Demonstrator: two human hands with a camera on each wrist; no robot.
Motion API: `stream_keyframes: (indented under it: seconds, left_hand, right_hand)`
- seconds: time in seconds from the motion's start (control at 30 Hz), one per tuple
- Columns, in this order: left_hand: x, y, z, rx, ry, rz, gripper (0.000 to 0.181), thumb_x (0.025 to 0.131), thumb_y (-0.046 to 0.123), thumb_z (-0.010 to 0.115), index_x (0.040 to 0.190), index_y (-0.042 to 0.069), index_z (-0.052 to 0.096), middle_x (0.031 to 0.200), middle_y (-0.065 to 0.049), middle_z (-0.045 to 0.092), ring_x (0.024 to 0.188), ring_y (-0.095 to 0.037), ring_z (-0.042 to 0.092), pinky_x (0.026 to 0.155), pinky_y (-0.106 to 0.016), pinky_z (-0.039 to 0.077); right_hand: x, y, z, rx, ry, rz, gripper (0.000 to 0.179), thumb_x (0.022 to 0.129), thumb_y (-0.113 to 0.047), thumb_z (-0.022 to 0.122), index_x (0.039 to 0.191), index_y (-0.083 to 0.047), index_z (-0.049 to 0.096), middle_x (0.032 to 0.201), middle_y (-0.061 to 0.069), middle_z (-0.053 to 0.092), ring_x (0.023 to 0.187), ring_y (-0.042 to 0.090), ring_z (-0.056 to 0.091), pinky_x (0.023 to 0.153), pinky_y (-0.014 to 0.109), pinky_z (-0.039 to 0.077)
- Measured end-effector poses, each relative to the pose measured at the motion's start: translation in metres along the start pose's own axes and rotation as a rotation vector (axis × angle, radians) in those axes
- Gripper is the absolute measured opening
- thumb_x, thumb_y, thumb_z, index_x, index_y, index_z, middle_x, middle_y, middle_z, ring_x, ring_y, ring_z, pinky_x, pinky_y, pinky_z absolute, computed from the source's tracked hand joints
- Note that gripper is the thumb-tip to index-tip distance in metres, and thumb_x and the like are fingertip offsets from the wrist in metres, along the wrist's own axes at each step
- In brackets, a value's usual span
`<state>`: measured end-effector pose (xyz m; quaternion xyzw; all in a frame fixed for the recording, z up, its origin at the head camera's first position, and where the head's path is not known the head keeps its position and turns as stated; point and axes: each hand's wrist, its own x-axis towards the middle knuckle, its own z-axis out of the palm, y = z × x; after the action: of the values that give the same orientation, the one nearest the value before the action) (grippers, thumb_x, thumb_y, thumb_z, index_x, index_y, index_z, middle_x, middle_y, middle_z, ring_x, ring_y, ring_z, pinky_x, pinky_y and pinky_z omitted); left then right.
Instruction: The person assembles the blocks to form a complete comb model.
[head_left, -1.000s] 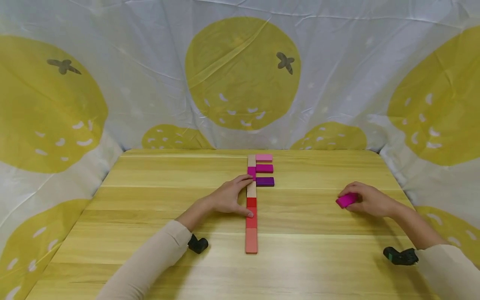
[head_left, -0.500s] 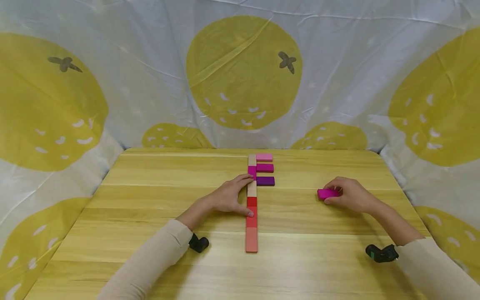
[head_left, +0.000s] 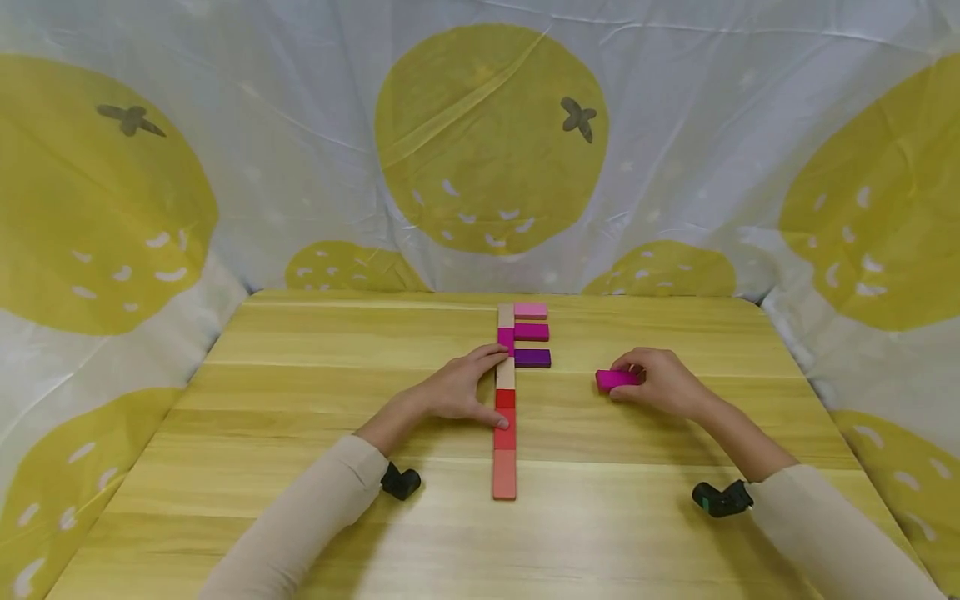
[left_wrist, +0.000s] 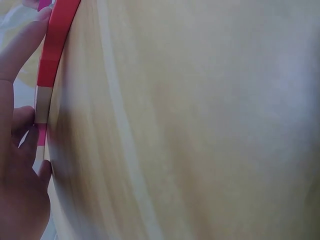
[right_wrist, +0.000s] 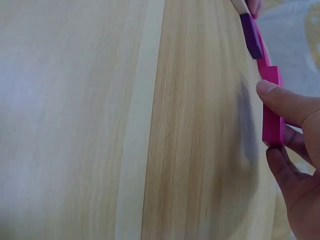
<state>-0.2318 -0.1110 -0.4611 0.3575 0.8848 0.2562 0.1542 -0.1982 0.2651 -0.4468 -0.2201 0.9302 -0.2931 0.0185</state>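
My right hand (head_left: 663, 383) pinches a magenta block (head_left: 617, 381) between thumb and fingers. In the right wrist view this magenta block (right_wrist: 272, 110) hangs above the table, with the thumb on its near side. My left hand (head_left: 461, 387) rests on a column of flat blocks laid end to end. Its fingertips touch a magenta block (head_left: 506, 337), and its thumb lies on a red block (head_left: 508, 417). The column also has beige blocks and a salmon block (head_left: 505, 475) at its near end. Pink (head_left: 531, 311), magenta (head_left: 532, 332) and purple (head_left: 532, 358) blocks stick out to its right.
Both hands work over a light wooden table (head_left: 285, 517). A white curtain (head_left: 675, 150) printed with yellow fruit hangs behind and at the sides. Black wrist cameras, such as the right one (head_left: 722, 499), sit low beside the sleeves.
My right hand has moved left with the magenta block, bringing it closer to the column. The block has turned to lie nearly sideways. My left hand stays on the column.
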Motion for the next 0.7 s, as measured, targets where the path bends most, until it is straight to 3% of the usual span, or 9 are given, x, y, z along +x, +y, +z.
stream_keyframes:
  seconds: [0.7]
  left_hand:
    - [0.0,0.0,0.001,-0.007,0.01,-0.002,0.116,0.075,0.065,0.084,0.163,0.011,0.032,0.17,-0.002,0.021,0.153,-0.026,0.025,0.12,-0.046,0.028]
  right_hand:
    - [0.034,-0.043,0.042,0.017,0.046,-0.076,0.031,0.084,-0.021,0.09,0.106,-0.003,0.077,0.097,0.003,0.072,0.086,0.019,0.064,0.079,0.04,0.056]
